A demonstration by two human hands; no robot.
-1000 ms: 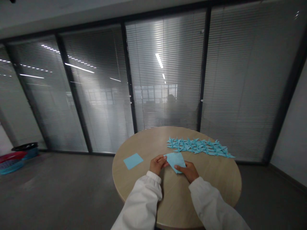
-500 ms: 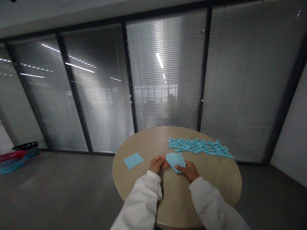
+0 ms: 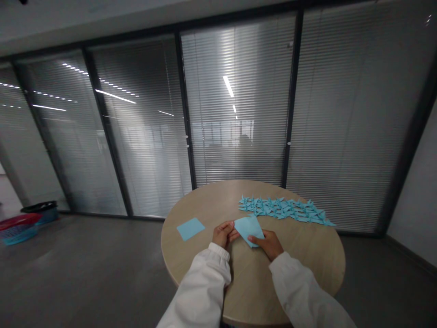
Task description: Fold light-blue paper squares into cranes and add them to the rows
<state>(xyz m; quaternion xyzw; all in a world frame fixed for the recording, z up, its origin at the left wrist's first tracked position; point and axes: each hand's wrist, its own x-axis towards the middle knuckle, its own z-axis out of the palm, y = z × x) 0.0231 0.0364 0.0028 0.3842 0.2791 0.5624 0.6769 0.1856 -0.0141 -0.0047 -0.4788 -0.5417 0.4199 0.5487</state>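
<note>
Head view: I held a folded sheet of blue origami paper [image 3: 248, 229] above the near half of the round tabletop [image 3: 290, 273]. It formed a rough kite shape, with its broad edge facing away from me and its narrow tip pointing down toward my body, so its long axis ran nearly front to back, leaning slightly. My left hand [image 3: 223, 233] gripped the sheet's left side between its fingers, and my right hand [image 3: 269, 243] clamped the lower right edge near the tip. My hands were apart, with the paper spanning the gap between them.

To the left of my left hand lay a flat square sheet of blue paper [image 3: 190, 228], turned like a diamond and well apart from my hands. Beyond the folded sheet, a band of blue paper cranes [image 3: 283, 210] stretched across the far side of the tabletop, sloping down to the right. White sleeves [image 3: 201, 284] covered both my forearms. Past the table stood glass partitions with slatted blinds [image 3: 239, 91], and a red-and-blue basket [image 3: 18, 229] sat on the floor at the far left.
</note>
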